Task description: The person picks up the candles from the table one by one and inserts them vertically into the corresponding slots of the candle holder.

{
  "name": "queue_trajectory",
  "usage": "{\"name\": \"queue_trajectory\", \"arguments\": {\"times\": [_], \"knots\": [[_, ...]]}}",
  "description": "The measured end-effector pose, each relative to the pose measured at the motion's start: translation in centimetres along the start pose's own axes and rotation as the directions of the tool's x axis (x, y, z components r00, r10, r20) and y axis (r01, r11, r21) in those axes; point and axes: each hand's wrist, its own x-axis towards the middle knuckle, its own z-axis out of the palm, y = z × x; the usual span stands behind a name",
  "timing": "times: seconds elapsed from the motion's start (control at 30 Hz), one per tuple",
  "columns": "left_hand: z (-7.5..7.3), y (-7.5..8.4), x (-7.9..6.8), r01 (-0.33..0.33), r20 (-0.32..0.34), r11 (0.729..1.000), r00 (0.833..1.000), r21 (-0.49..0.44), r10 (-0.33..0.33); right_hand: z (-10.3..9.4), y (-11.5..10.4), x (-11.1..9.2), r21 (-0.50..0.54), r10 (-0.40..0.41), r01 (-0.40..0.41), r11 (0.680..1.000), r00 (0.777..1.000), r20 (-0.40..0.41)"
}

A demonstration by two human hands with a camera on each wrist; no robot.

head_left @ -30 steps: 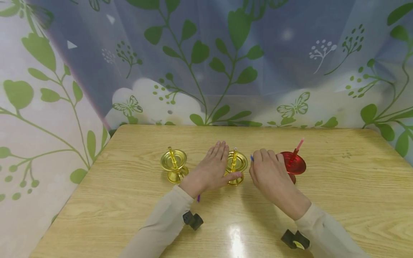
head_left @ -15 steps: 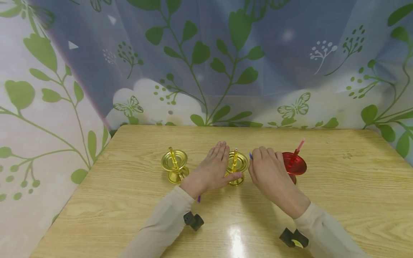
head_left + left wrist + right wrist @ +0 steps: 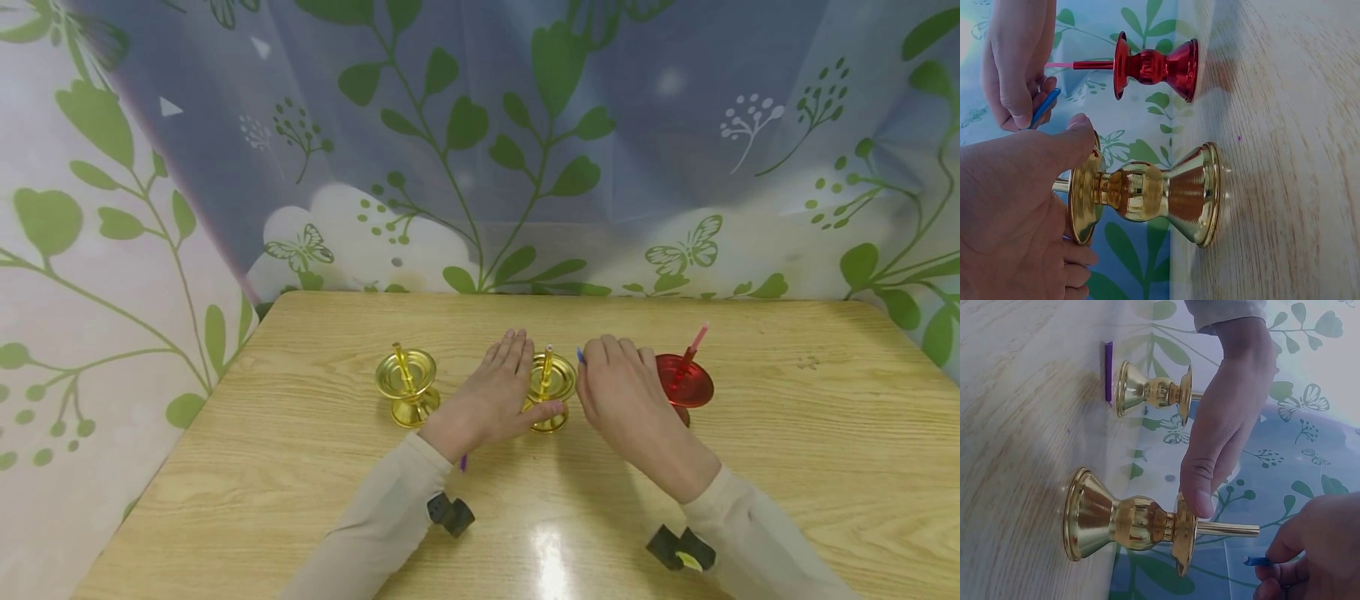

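In the head view, the middle gold candle holder point(image 3: 551, 379) stands upright on the table. My left hand point(image 3: 487, 404) lies against its dish, fingers straight along the left side; the thumb point(image 3: 1077, 140) touches the dish rim in the left wrist view. To the right of that holder's stem, my right hand point(image 3: 626, 408) pinches a thin blue candle point(image 3: 1255, 560) between thumb and fingers. The candle is apart from the stem, and most of it is hidden by the hand. A red candle holder point(image 3: 686, 383) with a pink candle point(image 3: 699, 336) stands partly behind the right hand.
Another gold candle holder point(image 3: 406, 379) stands at the left, with no candle visible in its tube. A purple candle point(image 3: 1109, 372) lies on the wooden table point(image 3: 247, 467), mostly hidden by the left wrist in the head view. A patterned cloth point(image 3: 480, 150) hangs behind.
My right hand has shifted slightly upward and left in the head view, carrying the blue candle. The left hand and the candle holders stay where they were.
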Motion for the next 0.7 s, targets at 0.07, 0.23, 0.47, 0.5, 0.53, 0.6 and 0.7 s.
{"name": "queue_trajectory", "arguments": {"times": [0.07, 0.23, 0.47, 0.5, 0.53, 0.6, 0.7], "knots": [[0.01, 0.00, -0.01, 0.001, 0.002, 1.000, 1.000, -0.002, -0.001, -0.02, 0.00, 0.10, 0.004, 0.000, 0.000, 1.000, 1.000, -0.001], [0.01, 0.04, -0.04, 0.002, 0.003, 1.000, 1.000, -0.002, -0.002, -0.17, -0.07, 0.43, 0.011, -0.007, 0.008, 1.000, 1.000, -0.011], [-0.17, 0.14, -0.10, 0.004, 0.002, 1.000, 1.000, -0.002, -0.004, -0.29, -0.27, 0.76, 0.027, -0.003, 0.003, 1.000, 1.000, 0.014], [-0.21, 0.15, -0.12, 0.004, 0.004, 1.000, 1.000, -0.004, -0.004, -0.31, -0.26, 0.79, 0.030, -0.002, 0.001, 1.000, 1.000, 0.018], [-0.21, 0.16, -0.12, 0.003, 0.003, 1.000, 1.000, -0.004, -0.003, -0.33, -0.25, 0.82, 0.034, -0.001, 0.000, 0.999, 1.000, 0.022], [-0.20, 0.16, -0.12, 0.003, 0.001, 1.000, 1.000, -0.005, -0.003, -0.37, -0.21, 0.87, 0.047, 0.003, -0.004, 0.999, 1.000, 0.029], [-0.16, 0.13, -0.15, 0.001, -0.001, 1.000, 1.000, -0.007, -0.001, -0.44, -0.13, 0.93, 0.068, 0.005, -0.008, 0.998, 0.999, 0.036]]}}
